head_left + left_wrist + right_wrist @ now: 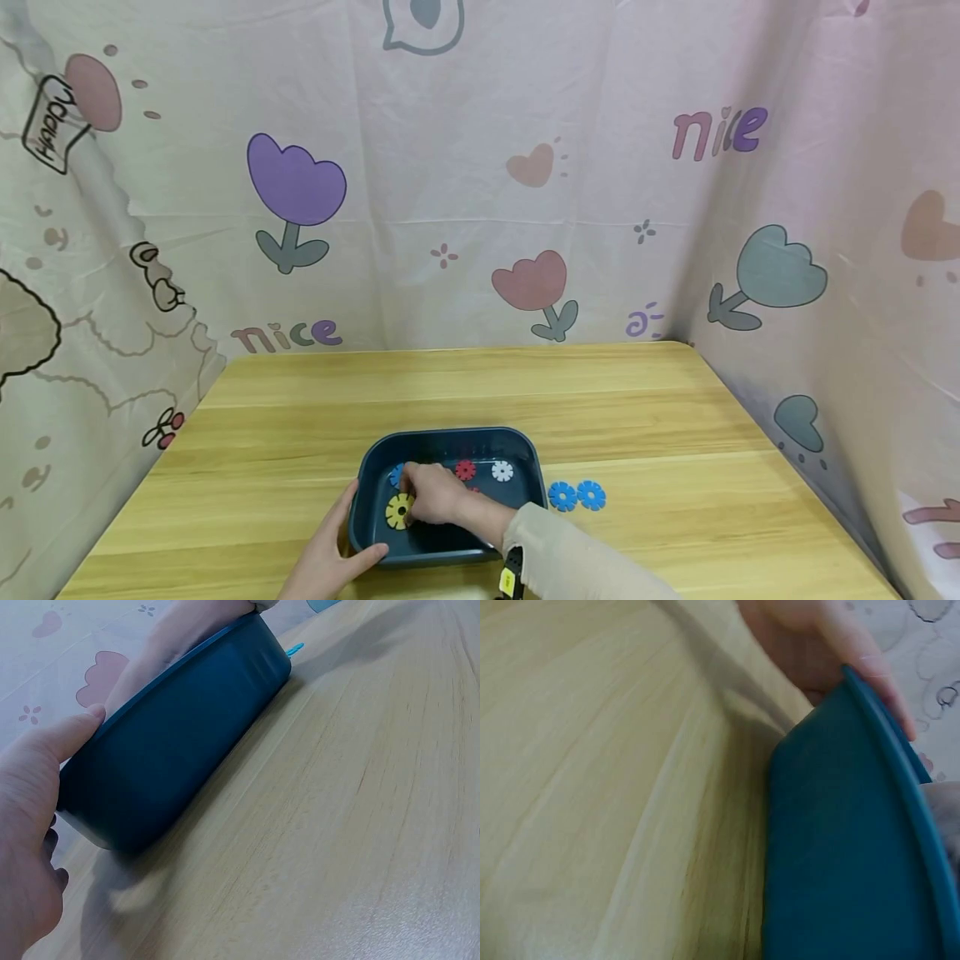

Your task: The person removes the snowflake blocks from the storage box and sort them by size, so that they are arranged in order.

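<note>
Two-handed work, head view: all the action is at the dark teal, round-cornered plastic tray (468,442), standing on the yellowish wood-grain tabletop (660,417).
Left hand (326,550): gripping the near-left corner, thumb over the rim, fingers spread away from it along the outer left side.
Right hand (437,496): down inside the tray, right at the yellow flower-shaped disc (397,512); the fingertips are hidden, so I can't tell whether they pinch it.
Other discs inside: a blue flower-shaped disc (394,476) peeks out beyond the yellow one, partly covered; a red flower-shaped disc (465,471) and a white flower-shaped disc (502,472) sit farther right.
Discs outside: two matching blue discs (562,497) lie side by side on the tabletop, just right of the tray.
Arm: beige sleeve (573,554) on the right, black strap with a yellow patch (508,581) at its cuff.
Tray wall, left wrist view: left thumb on the rim, the other fingers low outside; the right arm reaches over the edge.
Tray rim, right wrist view: the left hand at the corner again, right fingers out of sight.
</note>
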The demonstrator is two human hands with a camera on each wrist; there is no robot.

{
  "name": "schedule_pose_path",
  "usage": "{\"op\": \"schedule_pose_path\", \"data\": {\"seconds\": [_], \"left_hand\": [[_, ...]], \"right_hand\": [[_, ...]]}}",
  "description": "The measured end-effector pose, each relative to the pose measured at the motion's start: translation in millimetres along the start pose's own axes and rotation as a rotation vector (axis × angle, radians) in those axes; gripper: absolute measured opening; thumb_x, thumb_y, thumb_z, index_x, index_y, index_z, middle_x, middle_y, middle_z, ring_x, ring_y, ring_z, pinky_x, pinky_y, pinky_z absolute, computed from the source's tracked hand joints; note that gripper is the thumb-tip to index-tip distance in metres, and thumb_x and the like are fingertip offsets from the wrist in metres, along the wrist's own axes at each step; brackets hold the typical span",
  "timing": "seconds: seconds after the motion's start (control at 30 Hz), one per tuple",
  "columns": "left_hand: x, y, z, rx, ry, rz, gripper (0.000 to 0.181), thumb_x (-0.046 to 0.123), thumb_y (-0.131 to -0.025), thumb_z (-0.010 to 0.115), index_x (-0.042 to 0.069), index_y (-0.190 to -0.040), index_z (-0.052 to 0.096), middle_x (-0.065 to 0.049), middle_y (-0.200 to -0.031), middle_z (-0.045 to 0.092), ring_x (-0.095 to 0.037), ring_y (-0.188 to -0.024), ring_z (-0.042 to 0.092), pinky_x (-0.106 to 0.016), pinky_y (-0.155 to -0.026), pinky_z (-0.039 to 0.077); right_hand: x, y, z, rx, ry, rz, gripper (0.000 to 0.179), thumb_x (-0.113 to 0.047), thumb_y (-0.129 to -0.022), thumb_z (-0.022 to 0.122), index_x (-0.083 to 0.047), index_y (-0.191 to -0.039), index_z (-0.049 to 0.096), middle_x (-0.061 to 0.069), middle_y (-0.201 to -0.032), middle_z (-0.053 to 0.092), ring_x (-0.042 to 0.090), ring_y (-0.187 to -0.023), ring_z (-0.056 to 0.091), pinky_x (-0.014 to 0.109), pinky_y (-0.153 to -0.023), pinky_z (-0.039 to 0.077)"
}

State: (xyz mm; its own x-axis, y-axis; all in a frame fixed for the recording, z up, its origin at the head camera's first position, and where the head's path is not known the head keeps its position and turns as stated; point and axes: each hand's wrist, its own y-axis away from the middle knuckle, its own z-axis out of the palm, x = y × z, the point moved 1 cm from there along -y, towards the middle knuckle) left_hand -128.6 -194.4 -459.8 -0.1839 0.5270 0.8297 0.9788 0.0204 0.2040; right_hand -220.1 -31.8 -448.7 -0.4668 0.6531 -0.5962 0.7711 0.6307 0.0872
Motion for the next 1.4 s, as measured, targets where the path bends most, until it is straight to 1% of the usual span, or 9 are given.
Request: {"op": "schedule_pose_path", "data": {"seconds": [0.07, 0.13, 0.3, 0.47, 0.6, 0.77, 0.97, 1.2, 1.4], "left_hand": [[-0.5, -0.6, 0.0, 0.000, -0.012, 0.016, 0.093, 0.038, -0.081, 0.070, 0.006, -0.148, 0.016, -0.029, -0.148, 0.017, -0.051, -0.131, 0.018, -0.069, -0.096, 0.025], [-0.8, -0.8, -0.2, 0.002, -0.024, 0.028, 0.092, 0.037, -0.081, 0.070, 0.005, -0.148, 0.016, -0.029, -0.148, 0.018, -0.051, -0.131, 0.019, -0.068, -0.095, 0.026], [-0.2, -1.1, -0.5, 0.001, -0.030, 0.019, 0.093, 0.039, -0.080, 0.070, 0.005, -0.148, 0.016, -0.029, -0.148, 0.018, -0.051, -0.131, 0.019, -0.068, -0.096, 0.026], [0.8, -1.0, 0.1, 0.000, -0.014, -0.012, 0.096, 0.042, -0.079, 0.071, 0.005, -0.147, 0.016, -0.030, -0.147, 0.017, -0.052, -0.130, 0.019, -0.069, -0.096, 0.024], [1.0, -1.0, 0.7, 0.003, -0.008, -0.019, 0.096, 0.042, -0.078, 0.071, 0.004, -0.147, 0.016, -0.030, -0.147, 0.016, -0.052, -0.130, 0.018, -0.069, -0.096, 0.024], [0.7, -2.4, 1.3, 0.002, -0.010, -0.038, 0.098, 0.045, -0.077, 0.071, 0.005, -0.147, 0.016, -0.029, -0.148, 0.015, -0.053, -0.130, 0.017, -0.069, -0.096, 0.024], [-0.4, -2.8, 1.0, 0.002, -0.004, -0.041, 0.098, 0.045, -0.077, 0.072, 0.006, -0.148, 0.015, -0.029, -0.148, 0.015, -0.053, -0.130, 0.017, -0.070, -0.095, 0.024], [-0.2, -3.0, 0.8, 0.000, -0.017, -0.041, 0.099, 0.046, -0.077, 0.071, 0.005, -0.148, 0.015, -0.029, -0.148, 0.015, -0.053, -0.130, 0.018, -0.069, -0.095, 0.025], [-0.3, -2.5, 1.7, 0.004, -0.012, -0.038, 0.098, 0.045, -0.078, 0.071, 0.005, -0.148, 0.015, -0.029, -0.148, 0.016, -0.053, -0.129, 0.018, -0.069, -0.094, 0.027]], "right_hand": [[0, 0.6, -1, 0.017, -0.065, -0.016, 0.023, -0.006, -0.075, 0.077, -0.012, -0.086, 0.057, -0.006, -0.069, 0.052, 0.004, -0.059, 0.046, 0.017, -0.052, 0.042], [1, 1.2, -2, 0.008, -0.148, -0.022, 0.020, -0.001, -0.076, 0.074, -0.009, -0.085, 0.057, -0.005, -0.068, 0.053, 0.004, -0.056, 0.049, 0.017, -0.050, 0.045], [6, 4.6, -9, -0.031, -0.349, -0.021, 0.016, 0.006, -0.079, 0.068, -0.004, -0.088, 0.060, -0.001, -0.069, 0.052, 0.010, -0.053, 0.058, 0.021, -0.045, 0.050], [13, 10.7, -24, -0.030, -0.474, 0.002, 0.015, 0.006, -0.082, 0.065, -0.004, -0.092, 0.060, 0.001, -0.072, 0.055, 0.014, -0.058, 0.061, 0.026, -0.051, 0.053], [19, 17.4, -42, -0.007, -0.567, 0.033, 0.015, 0.006, -0.081, 0.065, -0.002, -0.093, 0.060, 0.005, -0.074, 0.055, 0.021, -0.062, 0.063, 0.034, -0.055, 0.056], [29, 30.8, -69, 0.043, -0.649, 0.039, 0.016, 0.006, -0.082, 0.063, 0.003, -0.097, 0.058, 0.008, -0.076, 0.055, 0.022, -0.064, 0.062, 0.036, -0.058, 0.056], [55, 48.1, -97, 0.113, -0.752, 0.043, 0.022, 0.007, -0.083, 0.061, 0.008, -0.103, 0.054, 0.008, -0.079, 0.054, 0.020, -0.066, 0.062, 0.032, -0.059, 0.056], [92, 76.7, -125, 0.219, -0.785, 0.104, 0.031, 0.003, -0.083, 0.061, 0.011, -0.110, 0.049, 0.010, -0.086, 0.055, 0.019, -0.069, 0.062, 0.032, -0.063, 0.056], [129, 102.3, -138, 0.316, -0.788, 0.171, 0.031, 0.002, -0.084, 0.060, 0.012, -0.111, 0.048, 0.009, -0.086, 0.056, 0.020, -0.071, 0.063, 0.031, -0.064, 0.056]]}}
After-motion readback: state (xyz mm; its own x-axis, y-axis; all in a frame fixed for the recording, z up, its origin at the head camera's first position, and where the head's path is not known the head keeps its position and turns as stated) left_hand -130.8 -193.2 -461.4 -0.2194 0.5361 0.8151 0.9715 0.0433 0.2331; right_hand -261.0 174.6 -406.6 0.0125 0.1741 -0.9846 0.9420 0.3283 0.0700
